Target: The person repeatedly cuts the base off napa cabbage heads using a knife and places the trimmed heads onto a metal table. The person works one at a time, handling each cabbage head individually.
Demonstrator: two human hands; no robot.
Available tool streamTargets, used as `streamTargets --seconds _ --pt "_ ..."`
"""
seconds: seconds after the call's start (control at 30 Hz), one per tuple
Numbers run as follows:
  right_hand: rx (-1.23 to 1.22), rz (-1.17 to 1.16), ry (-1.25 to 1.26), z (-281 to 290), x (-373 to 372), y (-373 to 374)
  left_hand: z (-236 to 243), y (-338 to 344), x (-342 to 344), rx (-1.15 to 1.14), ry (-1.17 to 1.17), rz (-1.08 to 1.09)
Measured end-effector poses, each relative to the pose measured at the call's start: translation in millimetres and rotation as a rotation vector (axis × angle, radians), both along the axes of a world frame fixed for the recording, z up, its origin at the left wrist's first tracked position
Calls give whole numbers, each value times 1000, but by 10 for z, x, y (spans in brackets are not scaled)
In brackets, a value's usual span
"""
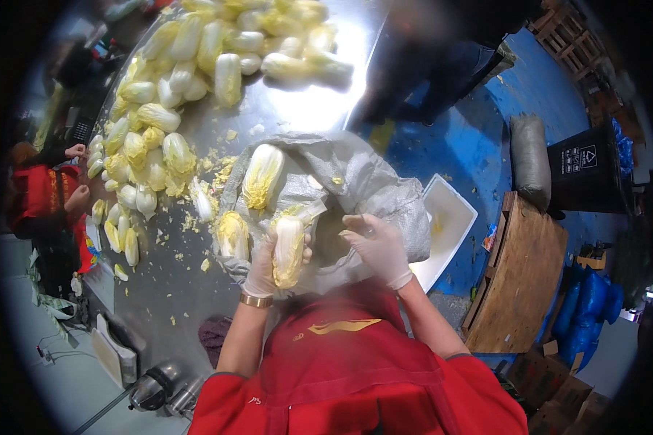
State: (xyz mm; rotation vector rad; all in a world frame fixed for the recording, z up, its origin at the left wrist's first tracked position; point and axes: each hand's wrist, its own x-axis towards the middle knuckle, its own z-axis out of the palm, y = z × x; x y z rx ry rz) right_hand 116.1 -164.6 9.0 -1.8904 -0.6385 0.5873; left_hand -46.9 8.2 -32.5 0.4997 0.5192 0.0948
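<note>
My gloved left hand (276, 254) grips a pale napa cabbage (289, 250) upright in front of me. My gloved right hand (370, 243) is just to its right, over a grey woven sack (388, 188), with fingers loosely bent and apart. On the sack, another cabbage (263, 176) lies above my left hand, and a yellower one (233, 235) lies to its left. The sack is spread open on the steel table (170, 275), with scattered leaf scraps beside it.
Many cabbages (189, 43) are heaped along the table. A co-worker in red (36, 196) works at the left; a person in dark clothes (442, 51) is beyond. Right are a white box (453, 221), wooden pallet (522, 283), full sack (530, 159) and black bin (588, 174).
</note>
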Motion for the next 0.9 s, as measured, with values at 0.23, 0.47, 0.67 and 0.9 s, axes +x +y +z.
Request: streamTargets --seconds 0.23,0.47,0.67,0.9 --pt "-158 143 236 149 -186 200 203 -139 163 111 -36 52" --pt "56 145 -17 49 -421 222 103 -236 197 160 39 261" --pt "-52 156 -139 -79 -602 221 213 -279 332 263 149 454" --pt "179 -22 370 -183 -613 109 63 -99 230 32 -3 519"
